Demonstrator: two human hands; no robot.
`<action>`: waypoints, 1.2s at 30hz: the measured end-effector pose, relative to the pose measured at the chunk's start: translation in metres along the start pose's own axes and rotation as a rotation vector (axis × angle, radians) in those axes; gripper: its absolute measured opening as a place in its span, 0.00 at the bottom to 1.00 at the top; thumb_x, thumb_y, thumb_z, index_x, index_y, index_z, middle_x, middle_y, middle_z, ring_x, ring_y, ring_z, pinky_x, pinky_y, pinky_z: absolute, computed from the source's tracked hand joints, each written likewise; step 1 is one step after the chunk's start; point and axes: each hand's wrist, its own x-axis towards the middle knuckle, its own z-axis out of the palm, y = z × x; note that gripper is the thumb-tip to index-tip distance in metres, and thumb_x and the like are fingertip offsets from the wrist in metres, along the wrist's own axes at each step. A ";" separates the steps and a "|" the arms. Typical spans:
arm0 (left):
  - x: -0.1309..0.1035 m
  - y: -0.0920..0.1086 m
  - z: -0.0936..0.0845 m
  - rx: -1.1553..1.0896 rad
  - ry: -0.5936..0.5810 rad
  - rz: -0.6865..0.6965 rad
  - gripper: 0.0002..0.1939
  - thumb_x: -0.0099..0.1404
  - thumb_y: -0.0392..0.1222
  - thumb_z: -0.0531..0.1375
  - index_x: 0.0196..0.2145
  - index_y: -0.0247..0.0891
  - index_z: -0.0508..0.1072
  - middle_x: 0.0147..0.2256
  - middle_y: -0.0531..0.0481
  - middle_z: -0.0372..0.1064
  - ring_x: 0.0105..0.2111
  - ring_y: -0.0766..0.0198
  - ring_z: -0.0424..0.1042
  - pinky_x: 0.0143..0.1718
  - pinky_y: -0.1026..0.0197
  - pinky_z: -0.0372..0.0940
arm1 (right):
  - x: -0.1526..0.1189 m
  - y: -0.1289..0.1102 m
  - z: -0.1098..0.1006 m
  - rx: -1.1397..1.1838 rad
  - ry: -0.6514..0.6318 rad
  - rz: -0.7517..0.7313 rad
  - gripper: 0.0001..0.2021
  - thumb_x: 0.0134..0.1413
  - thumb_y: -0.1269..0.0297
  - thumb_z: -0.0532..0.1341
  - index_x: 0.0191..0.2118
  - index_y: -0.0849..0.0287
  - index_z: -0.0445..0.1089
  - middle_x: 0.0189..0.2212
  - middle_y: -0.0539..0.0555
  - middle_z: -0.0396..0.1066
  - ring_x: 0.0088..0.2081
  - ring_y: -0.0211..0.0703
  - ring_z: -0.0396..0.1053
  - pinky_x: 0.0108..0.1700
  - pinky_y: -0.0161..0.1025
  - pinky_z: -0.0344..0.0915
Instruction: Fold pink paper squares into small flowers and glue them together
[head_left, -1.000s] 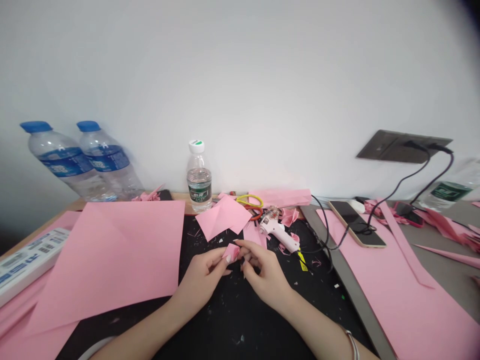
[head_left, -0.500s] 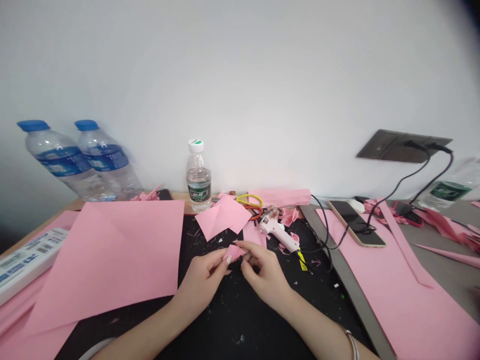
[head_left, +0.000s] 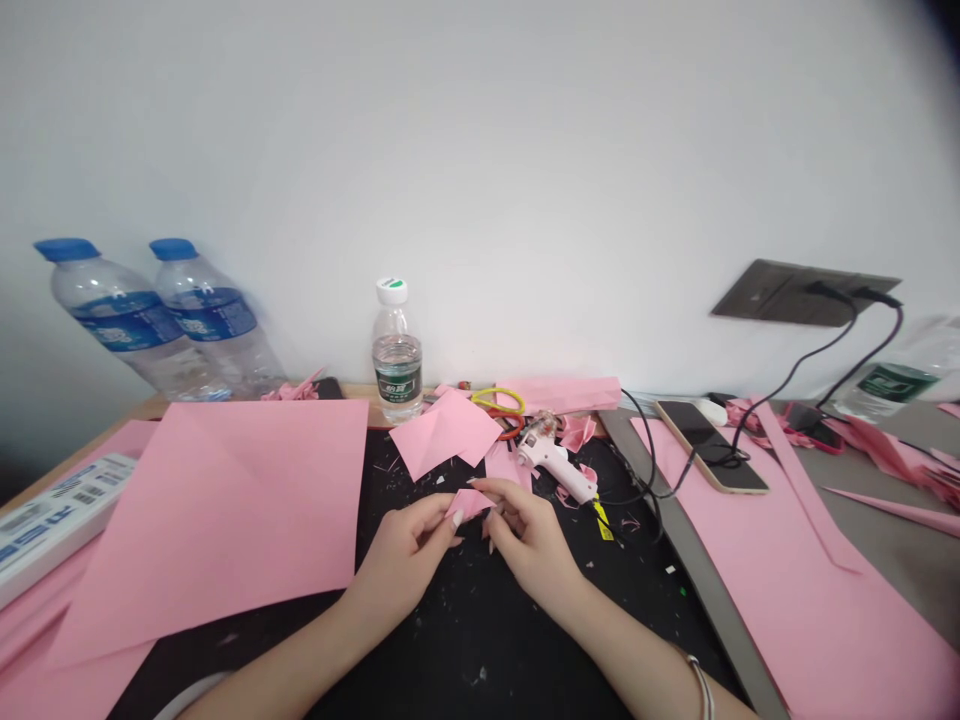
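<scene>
A small folded piece of pink paper [head_left: 469, 503] is held up between both hands above the black mat [head_left: 480, 640]. My left hand [head_left: 412, 545] pinches its left side, the thumb on the near face. At its right corner, my right hand [head_left: 529, 535] has its fingers curled with the thumb and fingertips closed on the paper. Just beyond the hands lie creased pink squares [head_left: 448, 432]. A pink-white glue gun [head_left: 556, 468] rests to the right of them.
A big pink sheet [head_left: 247, 500] and a white box [head_left: 64, 520] lie left. Bottles [head_left: 398, 370] stand along the wall. On the right are a phone [head_left: 711, 447], black cables [head_left: 654, 460] and a long pink sheet [head_left: 817, 600]. Yellow-handled scissors [head_left: 501, 400] lie behind.
The right thumb has shifted slightly up toward the paper's right corner, and the small paper has tilted a little. The left hand is nearly still.
</scene>
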 end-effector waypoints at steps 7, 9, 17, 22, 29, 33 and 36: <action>0.002 0.002 -0.001 -0.201 -0.076 -0.108 0.16 0.63 0.45 0.57 0.48 0.40 0.72 0.46 0.48 0.73 0.47 0.56 0.69 0.45 0.57 0.69 | 0.001 -0.001 -0.003 -0.056 0.104 -0.153 0.17 0.51 0.78 0.53 0.41 0.56 0.73 0.30 0.52 0.69 0.28 0.37 0.66 0.27 0.33 0.61; 0.002 0.003 0.000 -0.219 -0.087 -0.160 0.17 0.62 0.45 0.58 0.48 0.40 0.72 0.45 0.48 0.73 0.47 0.56 0.69 0.44 0.57 0.69 | 0.002 -0.003 -0.003 -0.059 0.114 -0.190 0.16 0.51 0.78 0.54 0.39 0.55 0.74 0.32 0.52 0.68 0.28 0.36 0.65 0.28 0.33 0.61; 0.001 0.006 0.002 -0.213 -0.096 -0.246 0.16 0.59 0.47 0.61 0.44 0.38 0.75 0.39 0.49 0.75 0.44 0.56 0.70 0.42 0.57 0.70 | 0.000 -0.003 -0.003 -0.134 0.110 -0.240 0.13 0.50 0.79 0.56 0.36 0.56 0.74 0.33 0.53 0.67 0.29 0.37 0.65 0.28 0.33 0.62; 0.000 0.002 -0.001 -0.311 -0.104 -0.261 0.16 0.62 0.49 0.58 0.43 0.39 0.75 0.34 0.50 0.73 0.40 0.61 0.72 0.38 0.62 0.70 | 0.000 -0.005 -0.005 -0.226 0.043 -0.292 0.13 0.52 0.78 0.55 0.38 0.57 0.72 0.39 0.55 0.68 0.38 0.40 0.68 0.36 0.34 0.66; 0.003 -0.004 -0.003 -0.434 -0.048 -0.263 0.15 0.62 0.49 0.59 0.40 0.37 0.76 0.26 0.53 0.69 0.27 0.70 0.68 0.33 0.66 0.69 | -0.003 -0.011 -0.008 -0.338 -0.069 -0.347 0.20 0.49 0.78 0.54 0.49 0.58 0.67 0.48 0.58 0.67 0.49 0.44 0.66 0.51 0.41 0.64; 0.003 -0.002 -0.005 -0.433 -0.043 -0.267 0.14 0.61 0.48 0.60 0.40 0.37 0.76 0.31 0.50 0.72 0.34 0.66 0.71 0.34 0.66 0.69 | -0.003 -0.012 -0.009 -0.394 -0.130 -0.355 0.24 0.48 0.77 0.54 0.53 0.59 0.64 0.52 0.58 0.66 0.51 0.45 0.65 0.54 0.43 0.63; 0.003 -0.001 -0.005 -0.411 -0.051 -0.271 0.15 0.60 0.48 0.61 0.41 0.38 0.76 0.37 0.46 0.74 0.40 0.62 0.72 0.37 0.66 0.68 | -0.003 -0.012 -0.010 -0.414 -0.168 -0.347 0.27 0.48 0.78 0.54 0.56 0.59 0.62 0.55 0.58 0.64 0.53 0.46 0.64 0.54 0.44 0.62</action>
